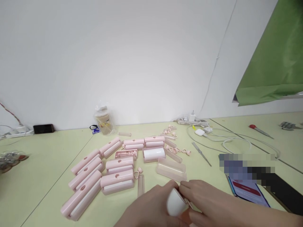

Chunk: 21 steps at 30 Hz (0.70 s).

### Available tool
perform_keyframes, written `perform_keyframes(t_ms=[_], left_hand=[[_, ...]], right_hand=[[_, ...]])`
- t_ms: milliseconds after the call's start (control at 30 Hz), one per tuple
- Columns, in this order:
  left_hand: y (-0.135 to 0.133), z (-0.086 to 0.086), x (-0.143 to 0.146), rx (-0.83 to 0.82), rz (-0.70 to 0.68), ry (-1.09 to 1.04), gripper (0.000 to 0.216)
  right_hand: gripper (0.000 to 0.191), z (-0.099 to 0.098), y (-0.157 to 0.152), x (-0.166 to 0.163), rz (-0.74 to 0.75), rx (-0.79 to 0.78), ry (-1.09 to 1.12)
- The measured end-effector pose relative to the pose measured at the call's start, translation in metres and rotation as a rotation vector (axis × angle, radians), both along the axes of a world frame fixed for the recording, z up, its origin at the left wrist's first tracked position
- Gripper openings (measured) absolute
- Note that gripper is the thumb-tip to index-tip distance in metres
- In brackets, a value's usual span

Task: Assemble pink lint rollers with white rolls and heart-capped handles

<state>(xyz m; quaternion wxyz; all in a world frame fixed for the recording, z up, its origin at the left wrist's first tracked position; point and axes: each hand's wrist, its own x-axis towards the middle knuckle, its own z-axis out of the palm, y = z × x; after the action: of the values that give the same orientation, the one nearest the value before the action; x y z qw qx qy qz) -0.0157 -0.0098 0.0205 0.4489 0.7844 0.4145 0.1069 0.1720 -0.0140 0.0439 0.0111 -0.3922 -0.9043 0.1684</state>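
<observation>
1. Both hands are right at the near edge of the counter (47, 189), meeting over a white roll (174, 204).
2. Left hand (149, 206) comes in from below, palm down, its grip curled round the roll's left side.
3. Right hand (210, 201) reaches across from the right, forearm low; its grip pinches the roll's right end, fingers on top and thumb beneath.
4. Just beyond the knuckles lies a clear pink cover (170, 169), flat on the counter.
5. Towards the left, pink roller cases (117, 183) lie in loose rows, running back toward the far edge.
6. One open case (153, 154) near the middle shows white paper inside.
7. Small pink loops (175, 149) are scattered just beside it.
8. At the right edge, a phone (248, 190) shows a red banner; its writing is too small to read.
9. Against the far edge stands a bagged cup (104, 121); its label is printed but unreadable from here.
10. Also at the far edge is a power strip (189, 119), with white cables (236, 142) trailing right.
</observation>
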Motion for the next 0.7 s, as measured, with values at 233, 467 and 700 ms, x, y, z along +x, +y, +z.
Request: perform_keyframes(t_ms=[233,467,700], left_hand=[[0.006,-0.005,-0.004,0.077,-0.043,0.085,0.052],[0.014,-0.009,-0.003,0.107,0.202,-0.014,0.049],[0.018,-0.013,0.000,0.138,0.287,-0.090,0.039]], right_hand=[[0.007,-0.005,0.009,0.001,-0.105,-0.172,0.103],[0.022,0.001,0.027,0.011,-0.212,-0.518,0.493],[0.029,-0.008,0.034,-0.002,-0.226,-0.356,0.641]])
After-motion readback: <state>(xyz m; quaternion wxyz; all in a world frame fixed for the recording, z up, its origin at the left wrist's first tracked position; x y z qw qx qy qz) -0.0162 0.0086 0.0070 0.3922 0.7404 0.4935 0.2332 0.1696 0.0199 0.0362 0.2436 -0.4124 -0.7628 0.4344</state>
